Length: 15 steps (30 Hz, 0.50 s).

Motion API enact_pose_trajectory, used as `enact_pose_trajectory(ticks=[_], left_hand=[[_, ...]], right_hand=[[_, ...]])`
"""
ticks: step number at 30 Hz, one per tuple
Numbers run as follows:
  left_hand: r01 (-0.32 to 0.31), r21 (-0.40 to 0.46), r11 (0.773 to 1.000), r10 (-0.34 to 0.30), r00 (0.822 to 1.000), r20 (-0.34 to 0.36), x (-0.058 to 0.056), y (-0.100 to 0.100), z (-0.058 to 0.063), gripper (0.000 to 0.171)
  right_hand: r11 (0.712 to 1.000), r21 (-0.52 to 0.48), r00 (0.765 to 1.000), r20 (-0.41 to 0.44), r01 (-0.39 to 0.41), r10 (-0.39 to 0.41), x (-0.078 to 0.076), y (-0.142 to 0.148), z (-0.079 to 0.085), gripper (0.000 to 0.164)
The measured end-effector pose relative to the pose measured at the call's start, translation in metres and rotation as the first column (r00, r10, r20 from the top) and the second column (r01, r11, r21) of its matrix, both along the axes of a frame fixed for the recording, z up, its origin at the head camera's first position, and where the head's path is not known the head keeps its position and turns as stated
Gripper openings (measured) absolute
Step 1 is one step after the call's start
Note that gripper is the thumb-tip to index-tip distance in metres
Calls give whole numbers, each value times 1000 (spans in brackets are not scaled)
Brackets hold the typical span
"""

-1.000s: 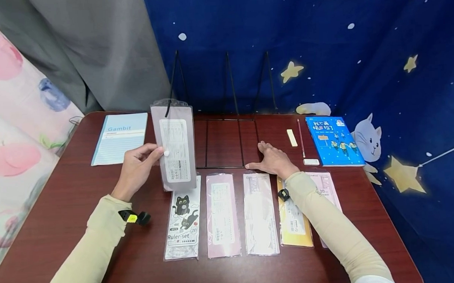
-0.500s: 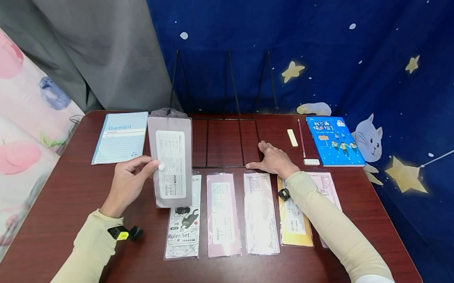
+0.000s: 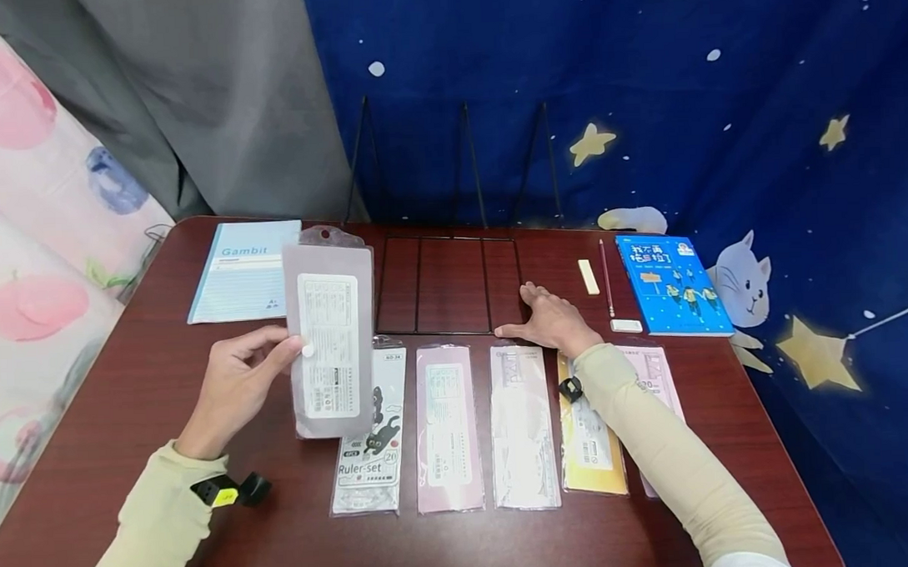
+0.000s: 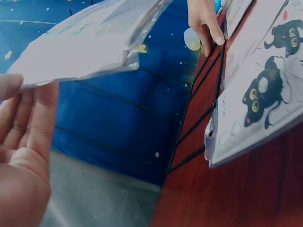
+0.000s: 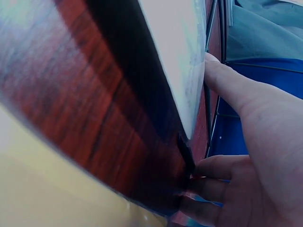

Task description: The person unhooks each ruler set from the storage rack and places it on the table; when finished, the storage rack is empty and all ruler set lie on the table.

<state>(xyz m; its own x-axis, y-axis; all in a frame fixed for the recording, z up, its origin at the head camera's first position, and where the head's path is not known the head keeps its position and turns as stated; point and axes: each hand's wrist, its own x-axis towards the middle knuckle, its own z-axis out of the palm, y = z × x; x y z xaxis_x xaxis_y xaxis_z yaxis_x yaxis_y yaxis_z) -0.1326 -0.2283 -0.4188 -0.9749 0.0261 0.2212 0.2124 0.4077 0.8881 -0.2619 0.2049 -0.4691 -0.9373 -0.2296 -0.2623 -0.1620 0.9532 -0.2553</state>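
Observation:
My left hand (image 3: pixel 243 378) pinches a flat plastic-wrapped ruler-set packet (image 3: pixel 330 338) by its left edge. The packet is upright with a white label facing me, a hanging hole on top. Below it, partly covered, lies a ruler-set packet with black cats (image 3: pixel 369 470). At the right front corner of a black wire rack (image 3: pixel 433 332), my right hand (image 3: pixel 549 320) rests with thumb and fingers spread; its thumb (image 5: pixel 222 78) lies at the front bar in the right wrist view. The left wrist view shows the held packet (image 4: pixel 90 47) between thumb and fingers.
Right of the cat packet lie a pink packet (image 3: pixel 447 425), a pale packet (image 3: pixel 525 423), a yellow packet (image 3: pixel 599 458) and another pink one (image 3: pixel 656 372). Behind are a notebook (image 3: pixel 243 274), an eraser (image 3: pixel 589 276), a pencil (image 3: pixel 606 278), a white block (image 3: pixel 626 326) and a blue book (image 3: pixel 672 284).
My left hand has brought the packet away from the rack's left upright, towards me and to the left, over the cat packet. My right hand has stayed at the rack corner.

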Motion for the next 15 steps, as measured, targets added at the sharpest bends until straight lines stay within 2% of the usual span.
enact_pose_trajectory(ticks=[2, 4, 6, 9, 12, 15], left_hand=[[6, -22, 1000, -4, 997, 78, 3, -7, -4, 25], [14, -40, 999, -6, 985, 172, 5, -16, -9, 32], [10, -64, 998, 8, 962, 271, 6, -24, -15, 39], [12, -110, 994, 31, 924, 382, 6, -37, -25, 50], [23, -151, 988, 49, 888, 457, 9, -47, -35, 57], [44, -150, 988, 39, 859, 510, 12, -55, -45, 61]], right_hand=[[1000, -6, 1000, 6, 5, -5, 0, 0, 0, 111], [1000, -8, 1000, 6, 10, -10, 0, 1, 0, 112], [1000, -10, 1000, 6, 14, -14, 0, 2, 1, 112], [1000, -14, 1000, 10, 19, -19, -1, 2, 0, 112], [999, -28, 999, 26, 23, -22, -1, 2, 0, 112], [999, -30, 999, 25, 21, -20, -1, 1, -1, 112]])
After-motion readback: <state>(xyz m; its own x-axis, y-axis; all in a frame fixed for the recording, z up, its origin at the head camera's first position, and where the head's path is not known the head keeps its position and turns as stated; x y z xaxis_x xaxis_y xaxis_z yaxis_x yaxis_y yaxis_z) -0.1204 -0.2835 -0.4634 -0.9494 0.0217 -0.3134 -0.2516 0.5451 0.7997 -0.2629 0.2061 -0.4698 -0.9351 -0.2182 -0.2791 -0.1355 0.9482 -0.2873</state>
